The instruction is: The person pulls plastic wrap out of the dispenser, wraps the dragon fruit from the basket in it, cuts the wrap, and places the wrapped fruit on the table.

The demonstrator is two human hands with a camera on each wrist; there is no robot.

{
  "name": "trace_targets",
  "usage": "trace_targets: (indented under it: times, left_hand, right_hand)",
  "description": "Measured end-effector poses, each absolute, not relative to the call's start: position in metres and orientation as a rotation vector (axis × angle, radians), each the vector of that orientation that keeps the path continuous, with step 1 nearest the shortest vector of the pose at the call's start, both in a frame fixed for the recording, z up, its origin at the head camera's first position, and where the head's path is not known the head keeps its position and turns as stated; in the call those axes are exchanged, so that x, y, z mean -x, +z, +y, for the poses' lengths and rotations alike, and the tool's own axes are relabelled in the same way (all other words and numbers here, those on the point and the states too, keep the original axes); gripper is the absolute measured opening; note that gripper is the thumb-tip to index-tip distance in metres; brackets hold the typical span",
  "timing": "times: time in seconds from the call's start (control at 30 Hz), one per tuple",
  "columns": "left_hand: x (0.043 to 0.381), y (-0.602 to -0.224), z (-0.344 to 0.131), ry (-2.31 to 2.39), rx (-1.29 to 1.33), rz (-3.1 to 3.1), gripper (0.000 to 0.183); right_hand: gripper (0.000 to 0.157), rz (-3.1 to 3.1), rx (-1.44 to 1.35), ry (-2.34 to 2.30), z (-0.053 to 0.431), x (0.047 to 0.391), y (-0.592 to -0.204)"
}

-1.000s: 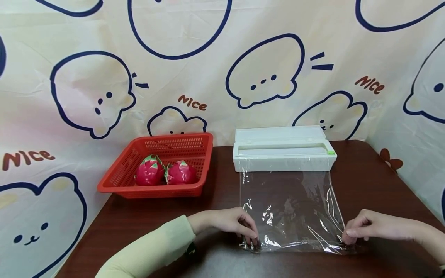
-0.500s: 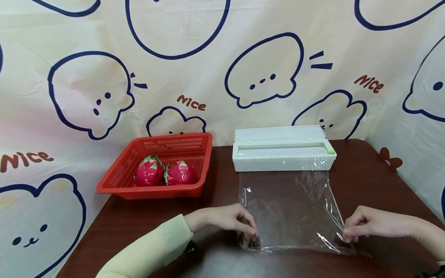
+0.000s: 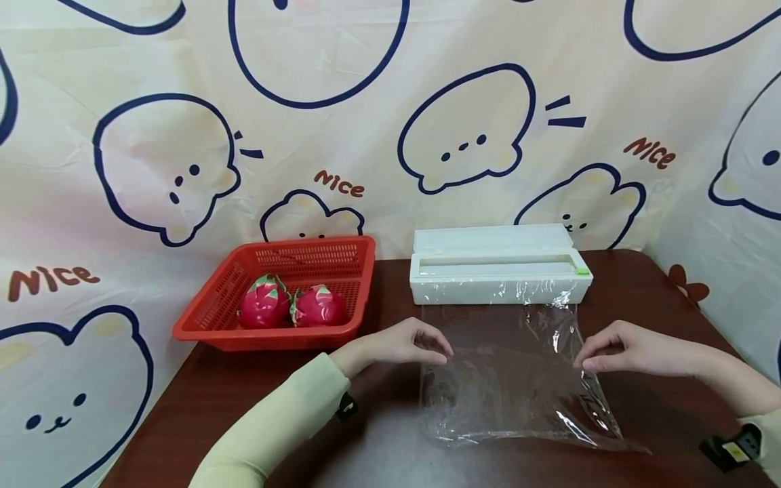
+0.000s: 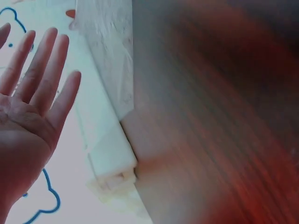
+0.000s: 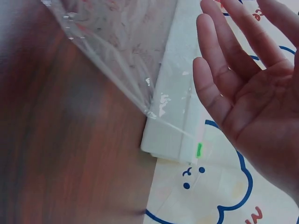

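Note:
A clear sheet of plastic wrap (image 3: 506,393) lies on the dark wooden table, drawn out from a white wrap dispenser box (image 3: 500,288) whose lid stands up at the back. My left hand (image 3: 405,342) hovers over the sheet's left edge, holding nothing; in the left wrist view its fingers (image 4: 44,70) are spread and fairly straight. Over the right edge of the wrap is my right hand (image 3: 634,349), also with nothing in it. Its fingers bend loosely, palm showing in the right wrist view. The near edge of the film lies wrinkled on the table.
To the left, a red plastic basket (image 3: 268,335) holds two pink dragon fruits, one at its left (image 3: 265,303) and the other dragon fruit (image 3: 319,306) beside it. A cartoon-printed cloth (image 3: 342,149) hangs behind the table. A green slider (image 3: 582,271) sits at the box's right end.
Both hands have let go of the near corners of the plastic wrap and moved up and forward toward the box. The film stays spread on the table.

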State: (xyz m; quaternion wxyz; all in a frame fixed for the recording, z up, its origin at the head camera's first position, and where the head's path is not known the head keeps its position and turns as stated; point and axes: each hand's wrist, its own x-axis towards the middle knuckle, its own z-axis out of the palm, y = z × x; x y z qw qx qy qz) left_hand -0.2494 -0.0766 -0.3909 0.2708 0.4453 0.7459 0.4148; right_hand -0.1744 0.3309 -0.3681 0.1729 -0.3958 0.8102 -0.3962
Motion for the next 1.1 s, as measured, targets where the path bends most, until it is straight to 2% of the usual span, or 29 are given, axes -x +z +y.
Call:
trace_targets:
  times: [0.23,0.37,0.7,0.9,1.1]
  left_hand:
    - [0.269,-0.403,-0.074,1.123,-1.1,2.16,0.033]
    - [0.275,-0.409,-0.075,1.071,-1.105,2.265,0.04]
    - [0.28,-0.419,-0.074,0.903,-1.199,2.376,0.056]
    - [0.278,-0.422,-0.073,0.823,-1.149,2.389,0.056]
    - [0.278,-0.423,-0.072,0.772,-1.121,2.398,0.055]
  right_hand:
    - [0.02,2.447,1.108,-1.105,0.321,0.194,-0.371]
    - [0.019,2.551,1.0,-1.107,0.319,0.203,-0.375]
    - [0.041,2.757,0.8,-1.059,0.322,0.212,-0.391]
    - [0.05,2.781,0.794,-1.006,0.323,0.213,-0.401]
    - [0.067,2.771,0.748,-0.901,0.327,0.214,-0.411]
